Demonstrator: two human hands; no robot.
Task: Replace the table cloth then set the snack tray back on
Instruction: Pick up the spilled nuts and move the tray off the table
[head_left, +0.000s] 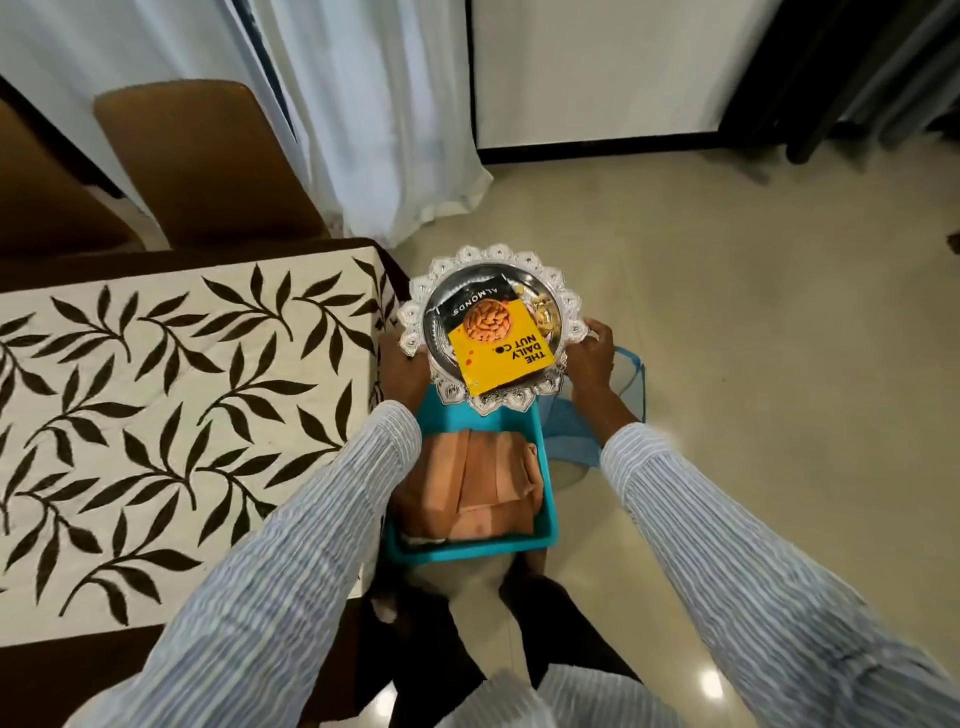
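Right of the bench (156, 415), snack tray (569, 312) grasped in my left grip (402, 376) and right grip (592, 358): any tilt risks sliding the almond packet (498, 348) off.

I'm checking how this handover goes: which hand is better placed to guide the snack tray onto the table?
Probably the left hand: it holds the snack tray on the side nearest the leaf-print table cloth. The right hand grips the far rim, away from the table.

Both arms wear long sleeves (291, 545) of pale blue-and-white striped, crinkled cloth, above dark trousers (545, 613) at the legs.
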